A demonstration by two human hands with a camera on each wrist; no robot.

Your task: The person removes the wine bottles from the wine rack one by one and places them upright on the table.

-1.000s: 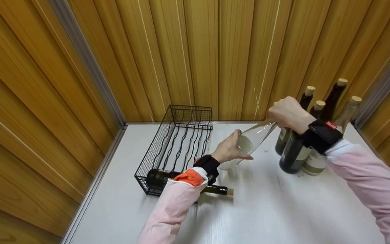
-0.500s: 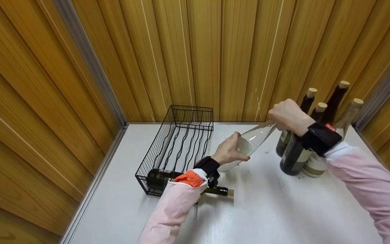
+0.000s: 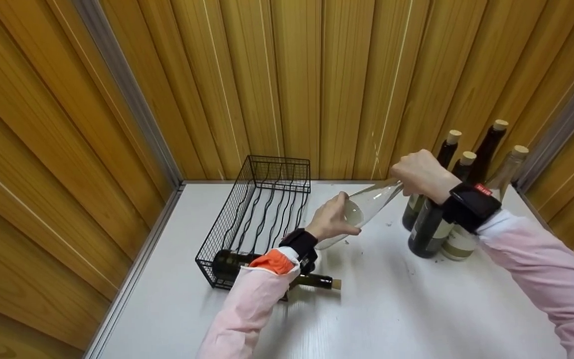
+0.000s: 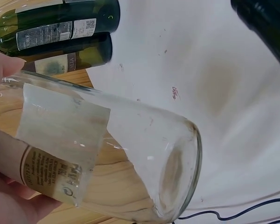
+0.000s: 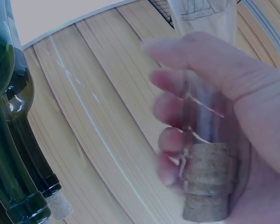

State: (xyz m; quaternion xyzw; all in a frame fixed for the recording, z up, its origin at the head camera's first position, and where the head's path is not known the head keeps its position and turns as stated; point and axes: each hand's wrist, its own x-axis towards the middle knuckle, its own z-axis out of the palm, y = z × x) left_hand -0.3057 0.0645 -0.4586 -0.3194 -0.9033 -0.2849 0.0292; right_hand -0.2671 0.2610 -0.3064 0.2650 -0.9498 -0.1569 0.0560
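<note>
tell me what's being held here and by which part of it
A tilted clear glass bottle: the right hand grips it round the neck, near the cork, and the left hand holds its labelled body.

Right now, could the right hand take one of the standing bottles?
Probably not without letting go: the right hand has its grip on the tilted clear bottle, though the standing bottles look close.

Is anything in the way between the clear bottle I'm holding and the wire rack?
Only your left hand, gripping the clear bottle, and its black wristband lie toward the wire rack; no other object shows between. A dark bottle lies across the rack's near end.
</note>
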